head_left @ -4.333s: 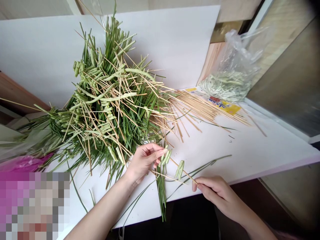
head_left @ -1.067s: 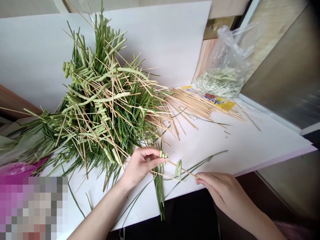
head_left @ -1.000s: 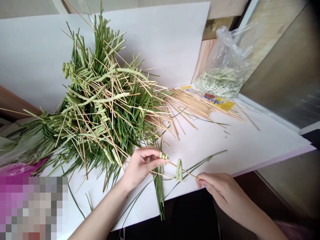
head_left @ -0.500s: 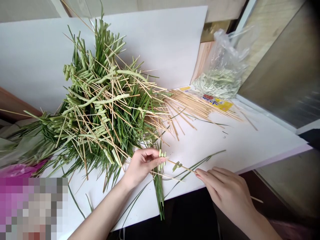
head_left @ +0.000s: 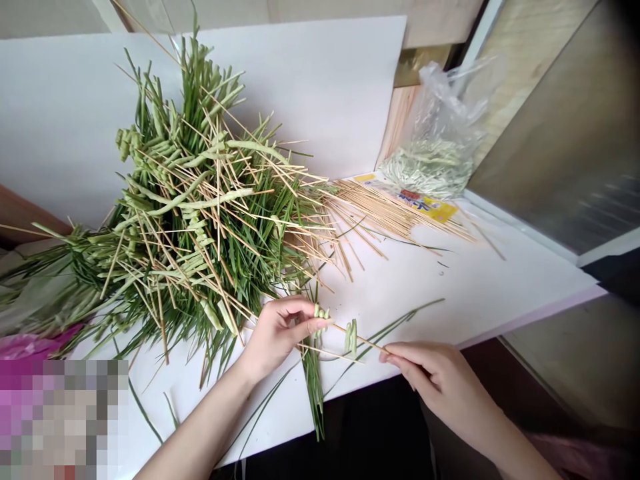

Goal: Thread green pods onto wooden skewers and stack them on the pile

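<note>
Above the table's front edge, my right hand [head_left: 437, 373] is closed round one end of a thin wooden skewer [head_left: 370, 343]. Short pale green bean pieces [head_left: 351, 337] are threaded on its middle, apart from both hands. My left hand [head_left: 275, 337] is closed, thumb and fingers pinching the skewer's other end where more bean pieces [head_left: 321, 311] sit. The fingers partly hide those pieces. Under the left hand, a small bunch of long green stalks [head_left: 313, 387] hangs over the table edge, with another skewer [head_left: 333, 353] lying beside it.
A large heap of green stalks, beans and skewers [head_left: 200, 213] covers the table's left. Loose skewers [head_left: 385, 210] lie fanned at the back, near a clear plastic bag [head_left: 433, 163] of green pieces. A pink bag [head_left: 35, 343] is at far left; a white board [head_left: 320, 93] stands behind.
The bean pieces mid-skewer have turned and now stand more upright. My right hand has rotated slightly and lowered a little. My left hand keeps its pinch; the whole view has shifted slightly.
</note>
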Demonstrator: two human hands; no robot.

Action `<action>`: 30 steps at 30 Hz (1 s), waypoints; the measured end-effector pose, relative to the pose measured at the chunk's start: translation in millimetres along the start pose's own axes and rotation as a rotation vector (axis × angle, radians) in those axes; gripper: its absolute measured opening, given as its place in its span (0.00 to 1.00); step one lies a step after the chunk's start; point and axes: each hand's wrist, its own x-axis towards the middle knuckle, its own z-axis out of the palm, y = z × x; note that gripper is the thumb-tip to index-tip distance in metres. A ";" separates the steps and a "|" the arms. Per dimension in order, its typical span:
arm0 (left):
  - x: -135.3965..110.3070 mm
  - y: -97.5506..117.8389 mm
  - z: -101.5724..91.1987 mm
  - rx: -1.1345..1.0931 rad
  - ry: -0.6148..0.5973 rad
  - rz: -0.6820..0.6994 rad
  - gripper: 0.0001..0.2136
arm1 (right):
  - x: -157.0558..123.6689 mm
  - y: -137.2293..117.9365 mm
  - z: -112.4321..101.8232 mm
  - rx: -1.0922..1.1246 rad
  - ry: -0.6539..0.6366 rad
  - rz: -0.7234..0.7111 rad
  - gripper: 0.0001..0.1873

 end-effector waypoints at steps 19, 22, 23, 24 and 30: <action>0.6 -2.7 -1.0 -0.088 -0.025 -0.107 0.15 | -0.1 0.0 2.6 0.049 -0.054 0.062 0.18; 0.4 -4.9 -0.1 -0.138 -0.013 -0.166 0.16 | 0.4 2.1 9.3 -0.165 0.165 -0.137 0.14; 0.4 -5.5 0.2 -0.156 -0.008 -0.182 0.17 | 0.5 2.5 10.9 -0.228 0.222 -0.192 0.13; 0.4 -6.0 0.4 -0.169 -0.003 -0.191 0.17 | 0.5 2.7 12.0 -0.274 0.258 -0.230 0.12; 0.4 -4.6 0.1 -0.156 0.000 -0.146 0.14 | -0.3 1.2 6.4 -0.018 0.031 -0.058 0.15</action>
